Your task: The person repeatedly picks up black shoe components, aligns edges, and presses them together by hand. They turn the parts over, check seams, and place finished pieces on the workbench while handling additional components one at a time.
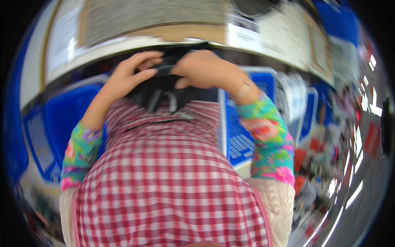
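Observation:
A black, soft-looking item (158, 88), perhaps a piece of fabric or a bag, lies over my lap at the table's near edge. Motion blurs it, so its exact kind is unclear; pale strips (171, 102) show at its lower end. My right hand (201, 70), with a band at the wrist, is closed on its upper right part, thumb and fingers curled in. At the item's left side is my left hand (135, 73), its thumb and bent fingers apart, with the tips at or close to the black surface.
Ahead runs a white table (284, 39) with a grey, brown-edged board (156, 18) and a white printed sheet (243, 37). Blue containers stand left (72, 115) and right (240, 136) of my lap, beside a white wrapped bundle (290, 92). Blurred clutter (314, 164) lies farther right.

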`<action>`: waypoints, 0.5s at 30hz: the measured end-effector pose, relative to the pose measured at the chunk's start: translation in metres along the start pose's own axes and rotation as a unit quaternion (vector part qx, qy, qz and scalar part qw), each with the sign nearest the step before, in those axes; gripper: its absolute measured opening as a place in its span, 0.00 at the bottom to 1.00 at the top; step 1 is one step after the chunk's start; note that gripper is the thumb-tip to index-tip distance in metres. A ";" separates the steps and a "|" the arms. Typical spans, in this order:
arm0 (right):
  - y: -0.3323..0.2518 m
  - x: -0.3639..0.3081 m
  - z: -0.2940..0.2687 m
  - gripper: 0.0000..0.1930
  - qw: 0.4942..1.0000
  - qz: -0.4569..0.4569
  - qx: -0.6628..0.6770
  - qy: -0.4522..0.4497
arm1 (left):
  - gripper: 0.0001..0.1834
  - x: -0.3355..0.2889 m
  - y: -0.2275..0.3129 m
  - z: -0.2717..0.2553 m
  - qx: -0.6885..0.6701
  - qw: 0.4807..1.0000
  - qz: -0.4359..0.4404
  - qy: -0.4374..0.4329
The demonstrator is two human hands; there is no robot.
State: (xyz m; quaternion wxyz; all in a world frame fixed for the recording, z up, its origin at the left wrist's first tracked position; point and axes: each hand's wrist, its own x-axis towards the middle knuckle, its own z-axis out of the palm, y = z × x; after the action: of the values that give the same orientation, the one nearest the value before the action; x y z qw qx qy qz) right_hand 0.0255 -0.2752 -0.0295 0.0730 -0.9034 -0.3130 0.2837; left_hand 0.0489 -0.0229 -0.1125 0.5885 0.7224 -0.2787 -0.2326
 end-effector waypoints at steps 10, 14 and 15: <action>-0.015 -0.024 0.022 0.08 0.996 0.051 -0.069 0.015 | 0.10 0.014 -0.011 0.040 -0.162 0.966 -0.197 -0.043; -0.037 -0.039 0.062 0.06 0.950 0.034 -0.121 0.286 | 0.10 0.022 -0.021 0.040 -0.195 0.944 -0.266 0.010; -0.038 -0.040 0.066 0.06 0.940 0.037 -0.121 0.317 | 0.10 0.023 -0.020 0.040 -0.199 0.939 -0.280 0.016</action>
State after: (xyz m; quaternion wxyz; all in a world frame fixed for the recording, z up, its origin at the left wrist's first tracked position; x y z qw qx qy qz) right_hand -0.0570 -0.2722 -0.0540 0.0480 -0.9594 -0.2723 -0.0549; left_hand 0.0418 -0.0645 -0.1408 0.6358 0.6432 -0.0039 -0.4267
